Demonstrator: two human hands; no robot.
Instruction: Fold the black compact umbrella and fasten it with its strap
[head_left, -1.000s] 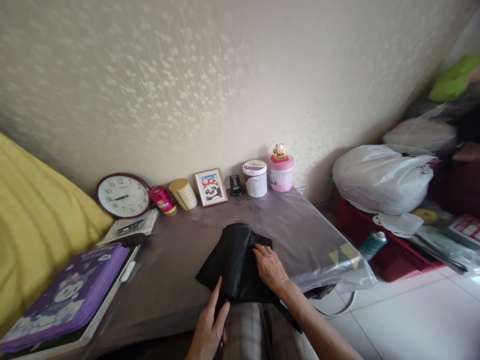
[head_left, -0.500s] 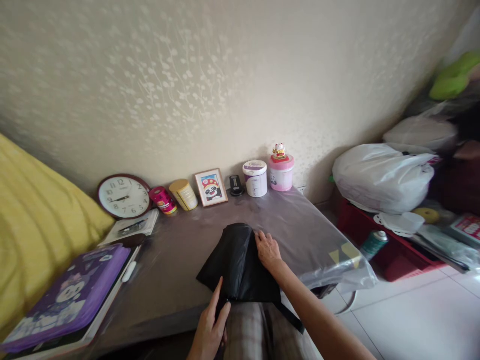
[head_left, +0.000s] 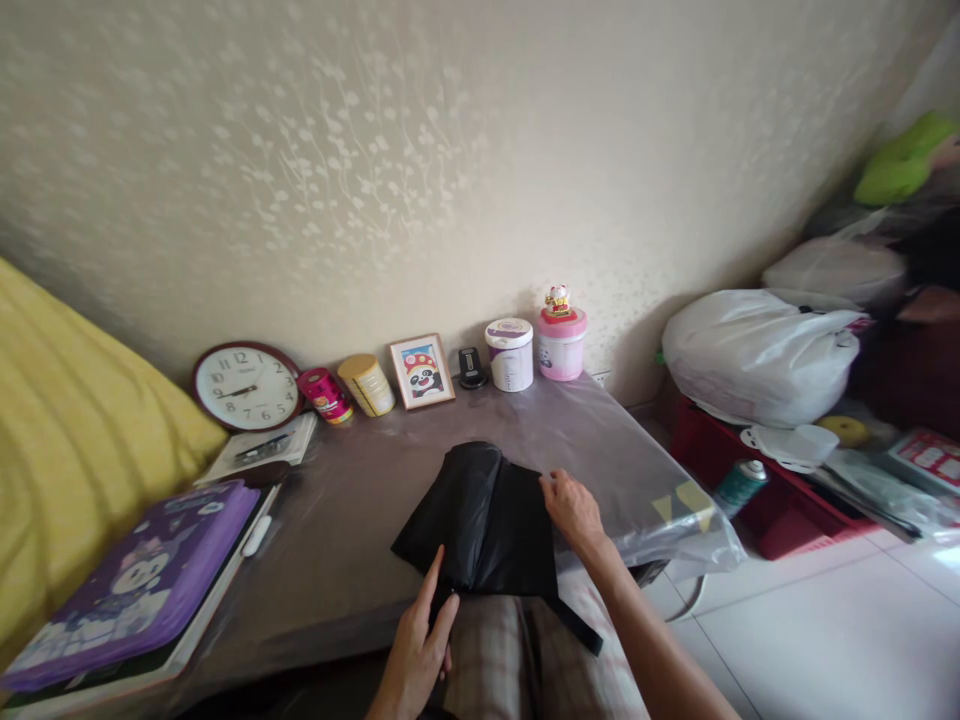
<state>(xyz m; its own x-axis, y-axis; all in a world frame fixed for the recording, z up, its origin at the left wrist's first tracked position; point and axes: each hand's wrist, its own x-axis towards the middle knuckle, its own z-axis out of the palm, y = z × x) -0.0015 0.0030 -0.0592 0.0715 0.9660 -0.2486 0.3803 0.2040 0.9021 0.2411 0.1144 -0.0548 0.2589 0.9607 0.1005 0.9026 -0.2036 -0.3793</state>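
A black folding umbrella (head_left: pixel 480 520), collapsed with loose fabric panels, lies at the front of the covered table and over the edge toward my lap. Its middle is bunched into a thick roll, with a panel flaring out on either side. A black strap (head_left: pixel 576 622) hangs from its lower right corner onto plaid trousers. My left hand (head_left: pixel 421 640) is closed round the near end, index finger stretched along the fabric; the handle is mostly hidden. With bent fingers, my right hand (head_left: pixel 574 510) pinches the upper right edge of the right panel.
Along the wall stand a clock (head_left: pixel 247 388), a pink can (head_left: pixel 324 395), a yellow can (head_left: pixel 366 385), a framed panda picture (head_left: pixel 421 372) and two tubs (head_left: pixel 510 358). A purple folder (head_left: pixel 135 590) lies left. White bags (head_left: pixel 757 355) and a red crate (head_left: pixel 802 535) are at right.
My right hand has moved right, from beside the central roll to the panel's outer edge, and the right panel is spread flatter. My left hand stays at the near end.
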